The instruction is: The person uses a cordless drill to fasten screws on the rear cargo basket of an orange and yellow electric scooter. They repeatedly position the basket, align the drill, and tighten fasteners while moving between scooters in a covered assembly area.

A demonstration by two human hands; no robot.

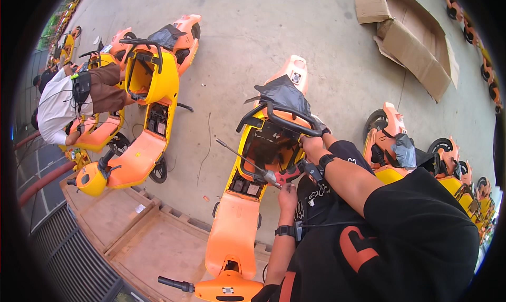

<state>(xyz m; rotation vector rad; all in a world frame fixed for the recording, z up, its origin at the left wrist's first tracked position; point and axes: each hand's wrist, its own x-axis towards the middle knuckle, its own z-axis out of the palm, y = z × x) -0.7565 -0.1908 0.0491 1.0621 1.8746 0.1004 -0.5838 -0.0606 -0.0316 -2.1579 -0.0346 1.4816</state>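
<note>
An orange and yellow scooter (240, 223) stands in front of me with its seat off and the yellow compartment (269, 146) open. Black plastic sheet (284, 94) covers its rear. My left hand (288, 193) is closed around a red power screwdriver (284, 176), whose long bit (240, 157) points up and left over the open compartment. My right hand (314, 144) grips the black rear rack bar (279, 120) at the scooter's right side. Both wrists wear black bands.
Another person (68, 99) in a white shirt bends over a second open scooter (150, 86) at the left. Flattened cardboard (416, 38) lies at the upper right. More scooters (406, 149) line the right edge. A wooden pallet (132, 233) and a metal grate (68, 254) are at the lower left.
</note>
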